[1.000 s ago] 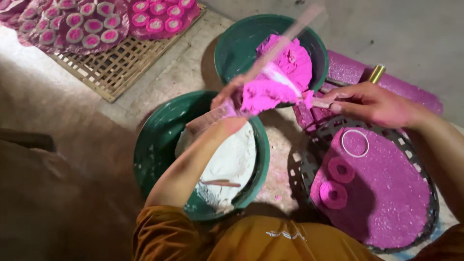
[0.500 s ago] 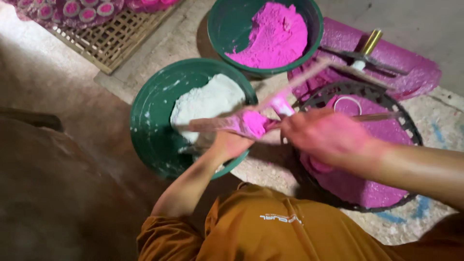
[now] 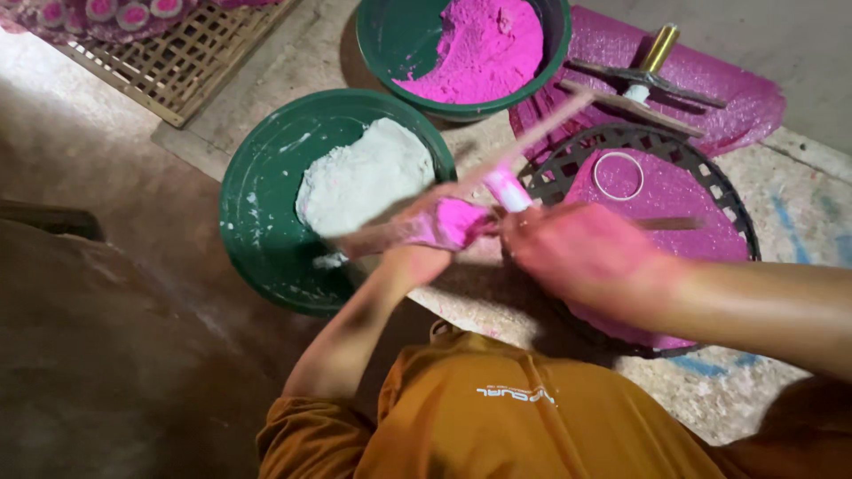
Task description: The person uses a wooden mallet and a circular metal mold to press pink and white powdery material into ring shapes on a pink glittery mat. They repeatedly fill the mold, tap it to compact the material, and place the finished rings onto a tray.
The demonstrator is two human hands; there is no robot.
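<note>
A lump of pink paste [image 3: 453, 222] is gripped in the closed left hand [image 3: 417, 257] over the green bowl [image 3: 266, 222]. A thin stick [image 3: 532, 142] is pinched by the closed right hand [image 3: 577, 253]. Paste could be dropped if either grip is loosened.

Dim, warm light; deep shadow lower left; the hands [image 3: 568, 253] motion-blurred.

A single camera worn on the person's head looks steeply down past the orange shirt [image 3: 497, 417] onto the floor work area, close enough that both forearms fill the lower half of the frame. It faces forward and down, so the green basin of white paste [image 3: 266, 222] sits centre-left, the green basin of pink powder [image 3: 390, 44] at the top edge, and the woven tray [image 3: 723, 200] to the right. No second view shares the scene.
</note>
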